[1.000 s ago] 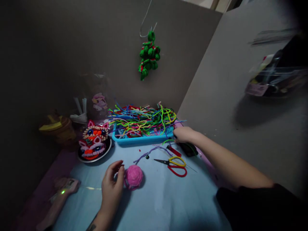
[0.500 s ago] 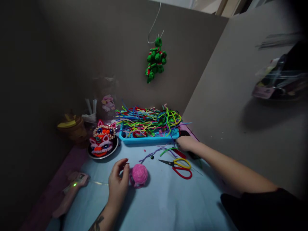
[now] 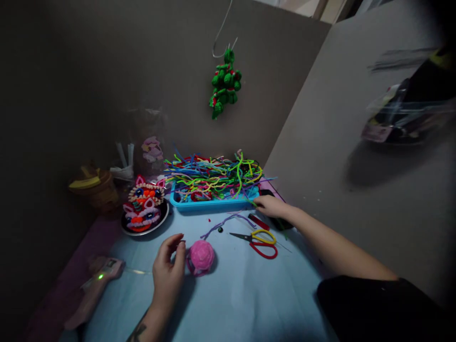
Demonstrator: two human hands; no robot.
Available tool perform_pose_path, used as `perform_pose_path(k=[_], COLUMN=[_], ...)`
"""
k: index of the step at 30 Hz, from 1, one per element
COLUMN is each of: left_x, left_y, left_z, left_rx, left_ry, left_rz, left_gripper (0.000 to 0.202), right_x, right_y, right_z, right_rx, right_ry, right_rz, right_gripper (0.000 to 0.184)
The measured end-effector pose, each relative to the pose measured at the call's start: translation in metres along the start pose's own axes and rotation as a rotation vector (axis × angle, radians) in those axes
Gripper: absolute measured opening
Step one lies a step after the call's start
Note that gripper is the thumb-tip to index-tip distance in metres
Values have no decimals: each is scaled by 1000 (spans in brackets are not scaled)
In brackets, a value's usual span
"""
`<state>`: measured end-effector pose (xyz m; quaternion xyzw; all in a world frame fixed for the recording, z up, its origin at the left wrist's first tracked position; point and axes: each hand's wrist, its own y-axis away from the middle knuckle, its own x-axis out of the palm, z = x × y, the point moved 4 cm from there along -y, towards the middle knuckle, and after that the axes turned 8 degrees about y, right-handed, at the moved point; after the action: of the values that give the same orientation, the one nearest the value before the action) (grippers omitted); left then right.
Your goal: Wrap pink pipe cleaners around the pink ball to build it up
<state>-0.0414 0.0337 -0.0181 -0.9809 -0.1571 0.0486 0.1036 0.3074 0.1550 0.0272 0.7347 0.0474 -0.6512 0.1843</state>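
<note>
My left hand (image 3: 170,263) rests on the blue table cover with loosely curled fingers, the thumb a little apart and nothing visible between them. Just right of it sits a pink fuzzy ball-shaped piece (image 3: 201,255). My right hand (image 3: 270,206) reaches to the front right corner of a blue tray (image 3: 213,206), its fingertips pinched on a green pipe cleaner (image 3: 251,201). A heap of multicoloured pipe cleaners (image 3: 213,175) overflows that tray. Below the right hand lie a red-handled tool (image 3: 259,222) and scissors (image 3: 263,243) with yellow and red handles. A purple pipe cleaner (image 3: 228,220) lies in front of the tray.
At left, a dark bowl (image 3: 162,218) holds two fuzzy lion-like heads (image 3: 144,206). A pink glue gun (image 3: 94,289) with a green light lies near the left edge. A black phone-like object (image 3: 283,223) is under the right forearm. Green fuzzy figures (image 3: 226,85) hang on the wall.
The green pipe cleaner that lay on the table is now up at my right fingertips by the tray's corner. My left hand and the pink piece keep their places; the view has shifted slightly.
</note>
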Motion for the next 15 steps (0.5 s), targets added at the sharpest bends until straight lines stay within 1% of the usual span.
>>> perform_pose_path(k=[4, 7, 9, 13, 15], left_x=[1, 3, 2, 0, -1], left_y=[0, -1, -1, -2, -1], left_z=[0, -1, -1, 4, 6], left_rx=[-7, -1, 3, -4, -5], left_ry=[7, -12, -25, -16, -6], left_rz=[3, 10, 9, 2, 1], left_gripper=[34, 35, 35, 36, 36], right_x=[-27, -36, -37, -34, -38], right_y=[-1, -10, -22, -51, -67], right_z=[-2, 7, 19, 42, 49], right_rx=[38, 78, 79, 65, 62], right_ry=[-124, -215, -275, -351, -354], right_rz=[-157, -208, -183, -47, -19], right_gripper=[15, 18, 15, 5, 7])
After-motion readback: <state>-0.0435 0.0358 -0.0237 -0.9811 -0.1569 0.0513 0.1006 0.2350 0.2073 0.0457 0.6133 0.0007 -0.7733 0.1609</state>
